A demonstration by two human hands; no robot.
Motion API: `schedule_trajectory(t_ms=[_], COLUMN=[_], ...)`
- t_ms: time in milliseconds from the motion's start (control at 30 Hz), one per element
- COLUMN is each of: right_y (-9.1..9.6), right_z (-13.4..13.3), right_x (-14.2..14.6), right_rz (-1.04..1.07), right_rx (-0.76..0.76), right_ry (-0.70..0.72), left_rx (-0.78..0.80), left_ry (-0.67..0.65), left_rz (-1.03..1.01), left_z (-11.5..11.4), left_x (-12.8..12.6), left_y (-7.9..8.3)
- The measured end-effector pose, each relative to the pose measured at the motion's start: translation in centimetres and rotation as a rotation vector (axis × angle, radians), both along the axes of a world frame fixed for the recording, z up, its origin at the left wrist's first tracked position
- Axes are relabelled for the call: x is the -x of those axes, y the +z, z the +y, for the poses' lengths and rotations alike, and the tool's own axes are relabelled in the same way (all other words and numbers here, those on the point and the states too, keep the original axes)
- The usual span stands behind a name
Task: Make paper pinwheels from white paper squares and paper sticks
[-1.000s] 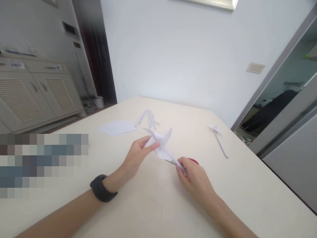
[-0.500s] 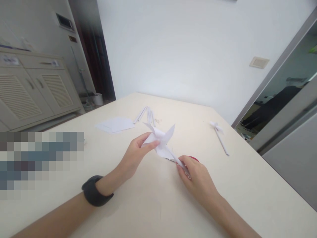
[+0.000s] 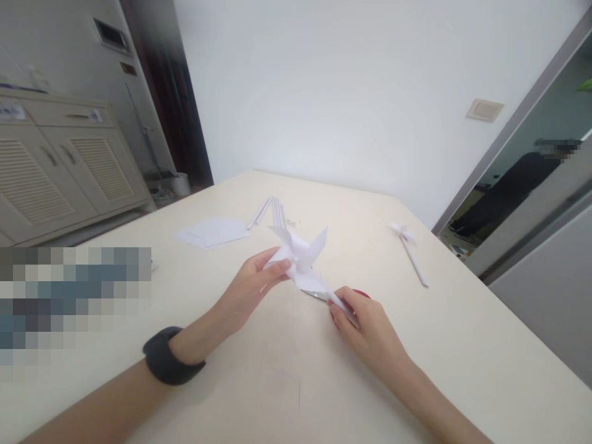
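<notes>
A white paper pinwheel (image 3: 303, 256) is held between my two hands above the table. My left hand (image 3: 261, 274) pinches its blades near the centre, thumb on the front. My right hand (image 3: 363, 317) is closed round the rolled paper stick (image 3: 340, 301) that runs down from the blades. Beneath the stick and right hand lie scissors (image 3: 317, 295), with a silvery blade and a bit of red handle showing; the rest is covered.
Paper sheets (image 3: 215, 233) lie at the left back, beside several rolled paper sticks (image 3: 276, 213) and some tiny items (image 3: 291, 223). Another pinwheel on a stick (image 3: 414, 262) rests at the right. A thin strip (image 3: 300, 393) lies near the front. A person (image 3: 509, 185) shows beyond the right-hand opening.
The pinwheel's blades have turned slightly, facing me more, and my left hand has shifted slightly left. My right hand keeps its grip on the stick. The whole view has moved a little.
</notes>
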State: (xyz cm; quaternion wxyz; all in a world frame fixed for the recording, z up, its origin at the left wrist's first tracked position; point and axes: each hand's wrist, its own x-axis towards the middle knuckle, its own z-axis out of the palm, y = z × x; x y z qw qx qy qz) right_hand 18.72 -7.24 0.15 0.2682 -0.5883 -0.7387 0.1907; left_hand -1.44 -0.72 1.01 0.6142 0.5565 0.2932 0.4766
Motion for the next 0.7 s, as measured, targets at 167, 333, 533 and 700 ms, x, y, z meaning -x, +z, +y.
schedule_trajectory(t_ms=[167,333,533,700], right_y=[0.3,-0.1,-0.3,-0.1], right_z=[0.3,0.7,0.7,0.6], right_x=[-0.3,-0.4,-0.5,-0.3], right_rz=[0.232,0.41,0.449,0.395], right_rx=[0.15,0.252,0.319,0.282], right_ry=[0.002,0.061,0.111,0.116], left_rx=[0.052,0.004,-0.059,-0.04], left_ry=[-0.03,0.056,0.106,0.139], left_rz=[-0.135,0.019,0.161,0.153], left_z=[0.0,0.3,0.6,0.7], left_x=[0.1,0.0,0.0,0.3], left_y=[0.9,0.8,0.1,-0.4])
